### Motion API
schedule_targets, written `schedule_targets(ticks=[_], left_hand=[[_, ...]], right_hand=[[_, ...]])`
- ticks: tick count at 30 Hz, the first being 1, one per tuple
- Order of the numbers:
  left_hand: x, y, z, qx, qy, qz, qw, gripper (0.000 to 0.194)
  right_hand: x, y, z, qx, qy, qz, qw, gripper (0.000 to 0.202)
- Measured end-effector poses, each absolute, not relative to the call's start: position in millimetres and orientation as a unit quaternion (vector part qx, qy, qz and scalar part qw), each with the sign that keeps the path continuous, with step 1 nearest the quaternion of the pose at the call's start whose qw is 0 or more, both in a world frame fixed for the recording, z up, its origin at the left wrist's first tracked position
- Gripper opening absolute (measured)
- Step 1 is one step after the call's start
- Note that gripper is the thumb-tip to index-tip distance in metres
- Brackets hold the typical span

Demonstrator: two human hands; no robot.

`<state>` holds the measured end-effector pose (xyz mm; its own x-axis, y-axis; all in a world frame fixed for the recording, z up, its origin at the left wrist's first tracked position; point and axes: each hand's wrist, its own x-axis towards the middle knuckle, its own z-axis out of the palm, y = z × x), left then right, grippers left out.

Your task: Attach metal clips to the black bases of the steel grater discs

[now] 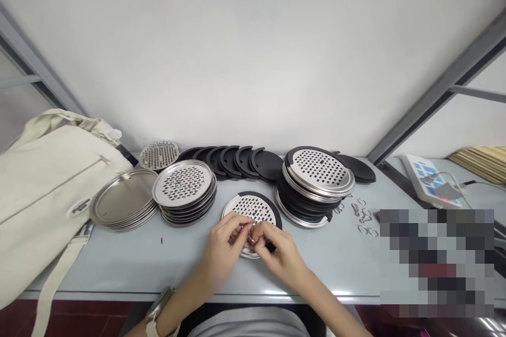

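Observation:
Both hands meet over a perforated metal disc [253, 206] with a black crescent-shaped rim [275, 210] around its upper right side. My left hand [227, 244] pinches something too small to make out clearly, its thumb and fingertips close to the other hand. Between the curled fingers of my right hand [279, 250] a small metal ring [252, 240] shows in part. The disc lies on the grey table; its lower part is mostly covered by the hands.
Left stand plain metal discs [124, 197] and a stack of grater discs [184, 184]. Black discs [269, 164] overlap along the back. Right are a tall stack of assembled discs [320, 171] and loose rings [362, 229]. A cream bag [51, 184] covers the left end.

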<state>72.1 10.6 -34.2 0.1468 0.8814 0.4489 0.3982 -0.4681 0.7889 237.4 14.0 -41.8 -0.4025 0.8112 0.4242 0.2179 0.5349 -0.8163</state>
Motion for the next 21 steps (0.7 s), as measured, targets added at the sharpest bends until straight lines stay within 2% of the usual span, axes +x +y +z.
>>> schedule_targets(ticks=[9,14,21], left_hand=[[67,7,-32,0.722,0.425,0.482,0.255,0.027],[69,6,-28,0.731,0.391,0.52,0.207,0.023],[68,6,-28,0.746,0.366,0.527,0.174,0.026]], right_hand=[[242,13,-33,-0.338,-0.686,0.455,0.456,0.012],[240,20,-31,-0.298,-0.575,0.583,0.49,0.009],[245,24,-29,-0.271,-0.518,0.665,0.465,0.01]])
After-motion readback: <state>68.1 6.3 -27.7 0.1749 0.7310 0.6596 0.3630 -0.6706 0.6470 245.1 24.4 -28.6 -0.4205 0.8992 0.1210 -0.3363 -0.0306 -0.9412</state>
